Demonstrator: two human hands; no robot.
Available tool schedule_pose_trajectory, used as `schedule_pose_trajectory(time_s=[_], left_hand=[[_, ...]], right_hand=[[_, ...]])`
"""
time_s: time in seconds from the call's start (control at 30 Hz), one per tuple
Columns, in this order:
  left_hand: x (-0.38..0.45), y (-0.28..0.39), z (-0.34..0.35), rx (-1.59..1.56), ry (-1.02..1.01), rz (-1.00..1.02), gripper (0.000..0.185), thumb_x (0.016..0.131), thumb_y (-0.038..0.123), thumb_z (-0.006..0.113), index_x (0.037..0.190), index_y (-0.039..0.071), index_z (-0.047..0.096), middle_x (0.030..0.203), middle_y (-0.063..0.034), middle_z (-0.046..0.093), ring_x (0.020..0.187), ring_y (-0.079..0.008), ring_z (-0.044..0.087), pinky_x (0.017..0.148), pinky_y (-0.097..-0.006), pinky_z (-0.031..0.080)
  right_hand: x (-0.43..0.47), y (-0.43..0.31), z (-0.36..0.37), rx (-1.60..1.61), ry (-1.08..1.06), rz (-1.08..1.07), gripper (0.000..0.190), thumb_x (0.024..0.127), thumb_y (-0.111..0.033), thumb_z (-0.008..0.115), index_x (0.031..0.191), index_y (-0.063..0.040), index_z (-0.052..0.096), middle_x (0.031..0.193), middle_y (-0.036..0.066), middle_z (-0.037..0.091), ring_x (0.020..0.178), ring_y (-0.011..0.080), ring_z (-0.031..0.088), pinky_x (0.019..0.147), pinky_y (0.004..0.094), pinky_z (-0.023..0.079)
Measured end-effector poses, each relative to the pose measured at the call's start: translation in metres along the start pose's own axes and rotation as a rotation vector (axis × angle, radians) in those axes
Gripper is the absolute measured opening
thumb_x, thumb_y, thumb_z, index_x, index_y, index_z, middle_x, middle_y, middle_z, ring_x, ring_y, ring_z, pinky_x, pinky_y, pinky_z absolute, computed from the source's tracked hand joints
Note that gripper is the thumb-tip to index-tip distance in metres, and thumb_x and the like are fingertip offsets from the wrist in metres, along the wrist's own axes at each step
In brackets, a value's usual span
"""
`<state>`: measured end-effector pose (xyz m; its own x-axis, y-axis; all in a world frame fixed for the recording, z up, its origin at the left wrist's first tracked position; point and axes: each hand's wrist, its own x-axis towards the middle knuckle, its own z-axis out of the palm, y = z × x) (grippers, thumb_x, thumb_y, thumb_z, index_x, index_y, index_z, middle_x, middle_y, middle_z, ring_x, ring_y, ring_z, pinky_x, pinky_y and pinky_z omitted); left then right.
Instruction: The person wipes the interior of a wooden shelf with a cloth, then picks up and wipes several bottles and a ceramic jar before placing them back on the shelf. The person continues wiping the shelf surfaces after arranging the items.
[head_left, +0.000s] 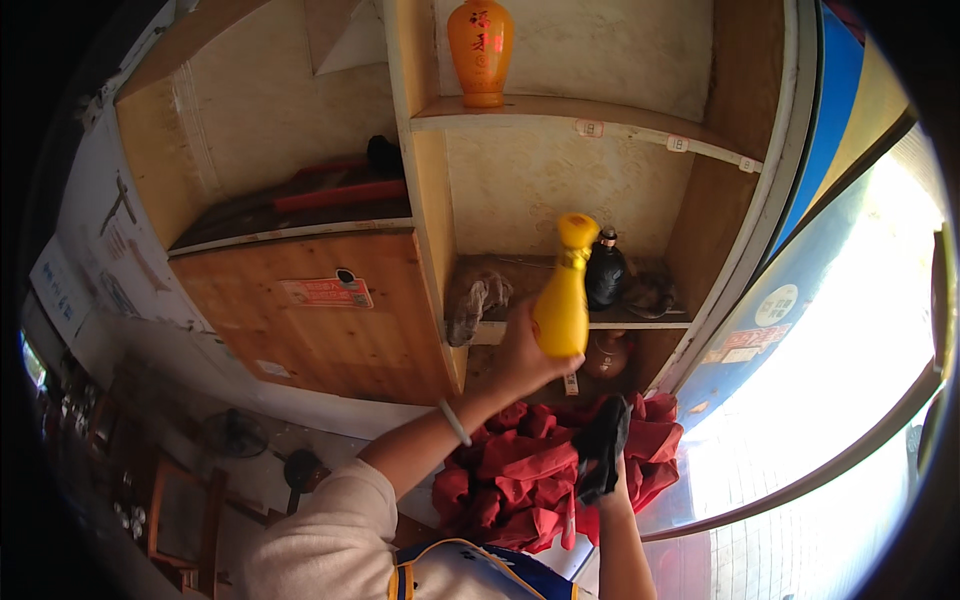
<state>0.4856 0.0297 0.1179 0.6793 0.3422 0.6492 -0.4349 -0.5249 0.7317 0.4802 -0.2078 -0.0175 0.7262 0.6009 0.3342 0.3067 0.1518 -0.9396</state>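
Note:
My left hand grips a yellow bottle by its lower body and holds it tilted slightly, in front of the lower shelf. A black cloth is bunched in my right hand, whose fingers are mostly hidden by it. Beneath that cloth lies a heap of crumpled red fabric. Just behind the yellow bottle, a black bottle stands on the shelf. A brown round bottle sits in the compartment below, partly hidden.
An orange vase-shaped bottle stands on the upper shelf. Crumpled plastic lies at the lower shelf's left. A wooden cabinet door is at left, a glass panel at right. A fan stands lower left.

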Motion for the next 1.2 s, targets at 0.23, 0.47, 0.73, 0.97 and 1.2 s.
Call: schedule_pose_trajectory(time_s=[0.23,0.47,0.73,0.97,1.2], left_hand=[[-0.071,0.043,0.0,0.349,-0.078,-0.149,0.079,0.071,0.025,0.085,0.135,0.0,0.044,0.123,-0.0201,0.058,0.114,-0.0361,0.06,0.097,-0.0408,0.046],[-0.111,0.028,-0.027,0.316,-0.078,-0.205,0.07,0.078,0.02,0.078,0.133,-0.002,0.041,0.119,-0.0244,0.058,0.113,-0.0413,0.058,0.097,-0.0434,0.045],[-0.127,0.02,-0.031,-0.038,-0.138,-0.284,0.05,0.09,0.012,0.063,0.133,-0.002,0.043,0.123,-0.022,0.058,0.117,-0.0349,0.059,0.098,-0.0402,0.046],[-0.135,0.046,-0.033,-0.945,-0.188,-0.418,0.042,0.099,0.015,0.051,0.138,0.001,0.044,0.132,-0.0173,0.056,0.123,-0.0268,0.057,0.105,-0.0371,0.045],[-0.13,0.066,-0.056,0.026,-0.215,-0.136,0.07,0.081,0.025,0.079,0.138,0.004,0.044,0.129,-0.0172,0.057,0.119,-0.029,0.059,0.101,-0.0381,0.047]], right_hand=[[0.039,-0.029,0.033,-0.636,-0.039,-0.357,0.056,0.077,-0.017,0.078,0.12,0.004,0.049,0.11,0.017,0.051,0.104,0.0353,0.049,0.096,0.042,0.043],[0.028,-0.121,0.013,-0.681,-0.737,-0.353,0.055,0.068,-0.003,0.069,0.123,0.001,0.062,0.149,0.023,0.039,0.144,0.0509,0.022,0.118,0.0555,0.023],[0.017,-0.136,0.026,-0.842,-0.63,-0.479,0.081,0.065,-0.024,0.072,0.143,-0.031,0.052,0.145,0.011,0.045,0.135,0.0407,0.037,0.115,0.0699,0.009],[0.033,-0.131,0.043,-0.865,-0.317,-0.689,0.064,0.07,-0.051,0.06,0.131,-0.031,0.065,0.129,0.0,0.058,0.117,0.0275,0.048,0.119,0.0618,0.004],[0.05,-0.121,0.05,-0.765,-0.268,-0.556,0.083,0.07,-0.065,0.054,0.135,-0.014,0.062,0.138,0.01,0.054,0.133,0.0369,0.041,0.12,0.0567,0.004]])
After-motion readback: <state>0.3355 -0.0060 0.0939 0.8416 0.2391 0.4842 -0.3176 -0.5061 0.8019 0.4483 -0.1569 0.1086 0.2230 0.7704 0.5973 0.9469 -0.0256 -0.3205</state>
